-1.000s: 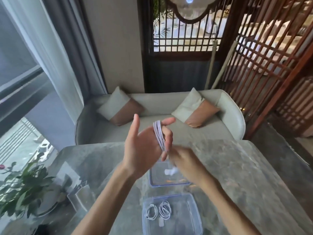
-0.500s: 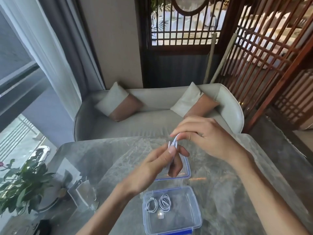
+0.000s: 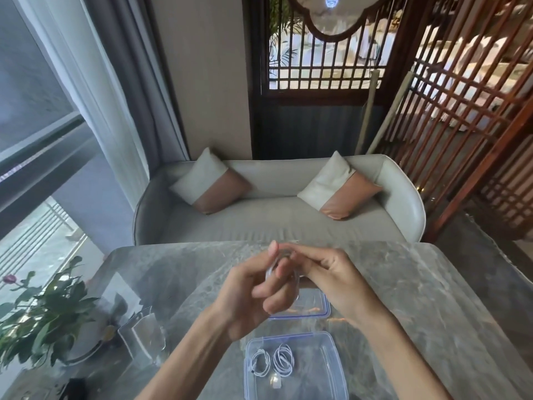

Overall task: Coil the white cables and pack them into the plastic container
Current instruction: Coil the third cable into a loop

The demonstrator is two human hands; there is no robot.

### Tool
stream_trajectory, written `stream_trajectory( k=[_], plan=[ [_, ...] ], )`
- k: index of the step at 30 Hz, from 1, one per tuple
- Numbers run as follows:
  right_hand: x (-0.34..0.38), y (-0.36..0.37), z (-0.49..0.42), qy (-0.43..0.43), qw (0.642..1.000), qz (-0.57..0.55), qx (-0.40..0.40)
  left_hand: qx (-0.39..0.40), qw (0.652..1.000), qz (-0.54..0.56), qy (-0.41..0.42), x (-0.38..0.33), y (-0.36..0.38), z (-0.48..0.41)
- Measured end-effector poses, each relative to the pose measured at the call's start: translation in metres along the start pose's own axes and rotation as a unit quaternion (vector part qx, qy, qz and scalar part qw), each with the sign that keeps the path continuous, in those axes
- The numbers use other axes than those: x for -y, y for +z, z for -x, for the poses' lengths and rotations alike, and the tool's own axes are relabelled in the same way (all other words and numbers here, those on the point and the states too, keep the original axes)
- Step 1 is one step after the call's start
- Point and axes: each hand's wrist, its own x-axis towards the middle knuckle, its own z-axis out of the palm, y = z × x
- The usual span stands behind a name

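Note:
A small coil of white cable [image 3: 281, 262] is held up over the table between both hands, mostly hidden by fingers. My left hand [image 3: 253, 295] grips it with curled fingers and raised thumb. My right hand [image 3: 323, 272] pinches the coil's top from the right. Below, near the table's front edge, the clear plastic container [image 3: 326, 368] with a blue-tinted rim holds two coiled white cables [image 3: 272, 360] and a small white plug. Its lid [image 3: 320, 308] lies flat behind it, partly covered by my hands.
The grey marble table [image 3: 432, 298] stretches to both sides. A potted plant [image 3: 40, 313] and a clear holder [image 3: 141, 333] stand at the front left. Beyond the table's far edge is a grey sofa [image 3: 274, 220] with two cushions.
The coil came off my left hand's spread fingers. Both hands have drawn together over the lid and now hold the loop between them.

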Motion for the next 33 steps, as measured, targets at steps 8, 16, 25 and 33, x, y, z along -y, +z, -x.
stream_trajectory(
  k=[8,16,25,33],
  plan=[
    [-0.010,-0.012,-0.002,-0.043,0.942,0.204,-0.262,-0.271,0.933,-0.223,0.079,0.003,-0.031,-0.008],
    [-0.019,-0.007,-0.003,-0.023,0.916,0.225,-0.330,-0.268,0.873,-0.397,0.089,0.001,-0.018,-0.013],
    [-0.022,0.005,-0.010,-0.004,0.943,0.033,-0.332,-0.290,0.896,-0.327,0.074,-0.003,-0.023,-0.014],
    [-0.044,0.009,-0.011,0.022,0.935,-0.021,-0.354,-0.293,0.822,-0.487,0.043,0.000,-0.030,-0.002]
  ],
)
